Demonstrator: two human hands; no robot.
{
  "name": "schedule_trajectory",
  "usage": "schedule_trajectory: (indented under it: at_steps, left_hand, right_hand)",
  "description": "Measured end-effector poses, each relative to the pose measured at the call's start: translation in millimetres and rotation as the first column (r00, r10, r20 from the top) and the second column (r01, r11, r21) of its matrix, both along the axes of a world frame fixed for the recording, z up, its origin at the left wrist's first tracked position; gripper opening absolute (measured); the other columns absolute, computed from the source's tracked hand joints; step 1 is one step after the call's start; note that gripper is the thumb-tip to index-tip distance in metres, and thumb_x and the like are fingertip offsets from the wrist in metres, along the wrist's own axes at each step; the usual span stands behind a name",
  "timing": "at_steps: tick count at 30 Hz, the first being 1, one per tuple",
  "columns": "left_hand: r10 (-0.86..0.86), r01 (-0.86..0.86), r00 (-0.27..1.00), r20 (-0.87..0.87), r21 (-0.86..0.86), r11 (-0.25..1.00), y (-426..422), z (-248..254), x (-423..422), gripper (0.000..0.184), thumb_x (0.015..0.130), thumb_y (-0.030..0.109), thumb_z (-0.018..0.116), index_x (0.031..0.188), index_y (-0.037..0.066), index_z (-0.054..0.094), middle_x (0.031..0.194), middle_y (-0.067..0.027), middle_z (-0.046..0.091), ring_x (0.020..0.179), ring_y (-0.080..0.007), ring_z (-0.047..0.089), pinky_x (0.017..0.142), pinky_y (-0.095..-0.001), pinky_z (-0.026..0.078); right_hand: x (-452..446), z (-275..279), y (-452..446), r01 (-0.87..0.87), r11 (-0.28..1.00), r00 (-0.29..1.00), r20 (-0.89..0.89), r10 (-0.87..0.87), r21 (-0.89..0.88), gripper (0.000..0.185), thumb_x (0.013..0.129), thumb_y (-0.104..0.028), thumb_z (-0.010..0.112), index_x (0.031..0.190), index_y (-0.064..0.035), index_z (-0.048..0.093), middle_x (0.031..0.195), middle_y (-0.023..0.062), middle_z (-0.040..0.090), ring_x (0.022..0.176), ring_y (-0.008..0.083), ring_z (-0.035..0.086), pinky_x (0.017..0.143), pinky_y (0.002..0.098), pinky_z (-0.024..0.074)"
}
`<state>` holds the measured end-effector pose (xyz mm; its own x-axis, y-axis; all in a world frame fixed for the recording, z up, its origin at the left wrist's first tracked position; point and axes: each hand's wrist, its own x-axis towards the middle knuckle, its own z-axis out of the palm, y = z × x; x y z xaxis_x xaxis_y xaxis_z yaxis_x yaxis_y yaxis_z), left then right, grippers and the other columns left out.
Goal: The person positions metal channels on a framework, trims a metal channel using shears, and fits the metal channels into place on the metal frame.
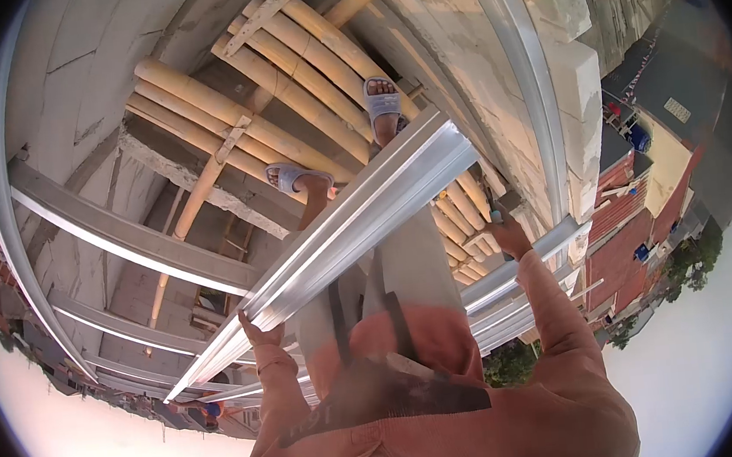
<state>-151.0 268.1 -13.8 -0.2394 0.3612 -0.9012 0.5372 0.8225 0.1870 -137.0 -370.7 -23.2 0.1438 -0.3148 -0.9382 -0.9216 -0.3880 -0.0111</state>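
A long bundle of silvery metal channels slants across my body, from lower left up to the right. My left hand grips its lower edge near the left end, fingers partly hidden behind the metal. On the other side, my right hand is out beside the block wall, closed round a small object with a greyish-blue part; its kind is too small to tell. My feet, in grey sandals, stand on bamboo poles below.
Metal beams cross the opening on the left, and a metal rail runs along the block wall. Gaps between the bamboo poles show a drop below. Red roofs lie far down on the right.
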Motion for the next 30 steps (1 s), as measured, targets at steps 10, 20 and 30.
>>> schedule_trajectory:
  at_steps: [10, 20, 30]
  left_hand:
    - [-0.704, 0.709, 0.705, -0.081, 0.116, 0.696, -12, 39, -1, 0.070, 0.096, 0.061, 0.058, 0.142, 0.010, 0.048, 0.137, -0.0109, 0.054, 0.128, -0.0311, 0.052, 0.109, -0.0510, 0.044]
    - [-0.967, 0.996, 0.051, -0.251, -0.063, 0.068, -36, 56, 19, 0.088, 0.095, 0.017, 0.071, 0.158, 0.007, 0.010, 0.149, -0.0141, 0.045, 0.134, -0.0244, 0.049, 0.118, -0.0391, 0.037]
    - [-0.368, 0.382, 0.920, -0.134, 0.097, 0.919, -40, 50, 36, 0.079, 0.098, 0.033, 0.066, 0.156, 0.005, 0.019, 0.147, -0.0139, 0.047, 0.133, -0.0264, 0.050, 0.117, -0.0420, 0.038]
  right_hand:
    - [103, -525, 162, -0.400, 0.384, 0.317, 0.268, 0.910, -0.832, 0.067, 0.103, -0.029, 0.046, 0.160, -0.0107, 0.015, 0.165, 0.0061, 0.026, 0.152, 0.0243, 0.029, 0.126, 0.0428, 0.0245]
    - [114, -498, 180, -0.424, 0.431, 0.380, 0.276, 0.883, -0.796, 0.048, 0.108, -0.021, 0.036, 0.154, -0.0064, 0.033, 0.156, 0.0157, 0.040, 0.143, 0.0284, 0.043, 0.122, 0.0435, 0.0300]
    - [107, -508, 180, -0.272, 0.522, 0.314, 0.438, 0.842, -0.809, 0.052, 0.105, -0.018, 0.045, 0.155, -0.0074, 0.034, 0.156, 0.0174, 0.040, 0.145, 0.0332, 0.040, 0.123, 0.0469, 0.0298]
